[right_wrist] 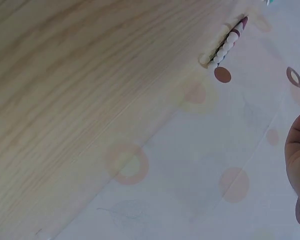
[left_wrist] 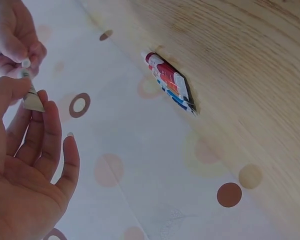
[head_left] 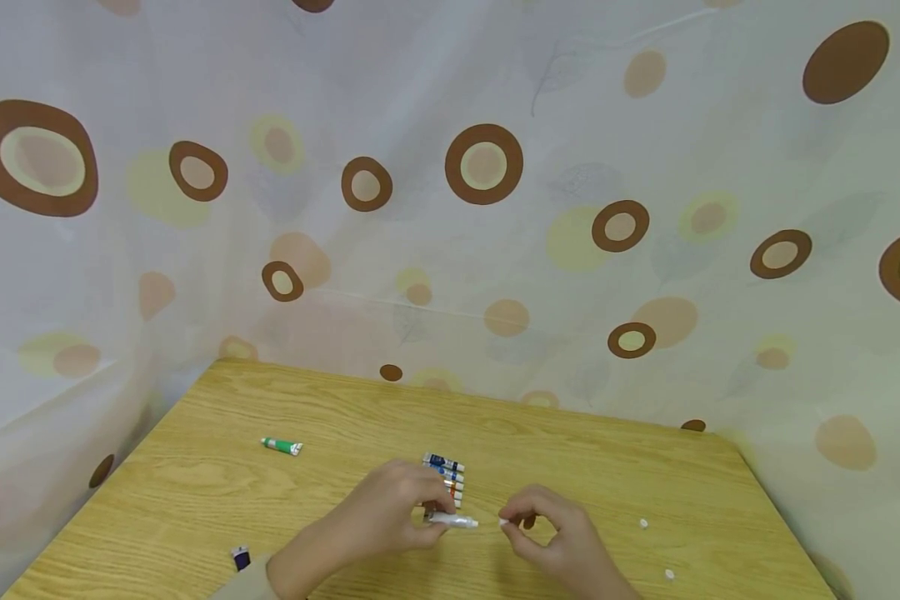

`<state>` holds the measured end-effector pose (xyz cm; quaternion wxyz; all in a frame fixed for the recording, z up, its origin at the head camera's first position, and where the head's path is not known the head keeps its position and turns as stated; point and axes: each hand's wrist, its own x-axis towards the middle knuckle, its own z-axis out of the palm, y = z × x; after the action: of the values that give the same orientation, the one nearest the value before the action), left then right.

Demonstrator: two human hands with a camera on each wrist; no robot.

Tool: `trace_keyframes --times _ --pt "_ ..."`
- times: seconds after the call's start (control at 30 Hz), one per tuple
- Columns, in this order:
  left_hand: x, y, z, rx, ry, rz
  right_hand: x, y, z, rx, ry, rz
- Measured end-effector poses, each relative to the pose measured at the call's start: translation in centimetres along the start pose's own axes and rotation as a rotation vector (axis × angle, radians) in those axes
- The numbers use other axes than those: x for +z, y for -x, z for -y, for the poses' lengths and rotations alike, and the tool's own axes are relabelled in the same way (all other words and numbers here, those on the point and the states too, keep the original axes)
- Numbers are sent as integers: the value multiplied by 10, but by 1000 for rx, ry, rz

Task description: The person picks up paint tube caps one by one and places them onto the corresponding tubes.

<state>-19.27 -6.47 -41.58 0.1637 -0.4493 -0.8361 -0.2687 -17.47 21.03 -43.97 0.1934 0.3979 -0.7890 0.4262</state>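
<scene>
My left hand (head_left: 393, 510) pinches a small white paint tube (head_left: 453, 521) between thumb and fingers, its nozzle pointing right. Across a short gap, the right hand (head_left: 558, 533) pinches a small white cap (head_left: 503, 522) at its fingertips. In the left wrist view the cap (left_wrist: 26, 63) appears close to the nozzle end of the tube (left_wrist: 33, 101). Just behind the left hand lies a row of several paint tubes (head_left: 450, 477), with blue, orange and red labels, partly hidden by that hand. Only the edge of the right hand (right_wrist: 299, 160) shows in the right wrist view.
A green paint tube (head_left: 281, 446) lies toward the back left of the wooden table (head_left: 570, 454). Beside the left sleeve is a dark blue tube (head_left: 241, 557), partly covered. Two loose white caps, a farther cap (head_left: 643, 523) and a nearer cap (head_left: 670, 575), lie at right.
</scene>
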Motion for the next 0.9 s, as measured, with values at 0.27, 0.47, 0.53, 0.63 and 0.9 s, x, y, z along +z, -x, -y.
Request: trace_keyframes --times 0.27,0.47,0.53,0.63,0.9 --pt "2 -4 -1 3 16 -7 10 -8 6 -48 -22 -23" --pt "3 -6 -1 17 25 -14 14 -9 8 -54 -43 -26" --pt "3 -7 -1 33 31 -26 15 -10 8 -48 -45 -26" --pt "4 -8 -1 55 36 -42 15 -10 9 -42 -43 -33" --pt "4 -9 -2 66 30 -58 16 -10 9 -18 -32 -67"
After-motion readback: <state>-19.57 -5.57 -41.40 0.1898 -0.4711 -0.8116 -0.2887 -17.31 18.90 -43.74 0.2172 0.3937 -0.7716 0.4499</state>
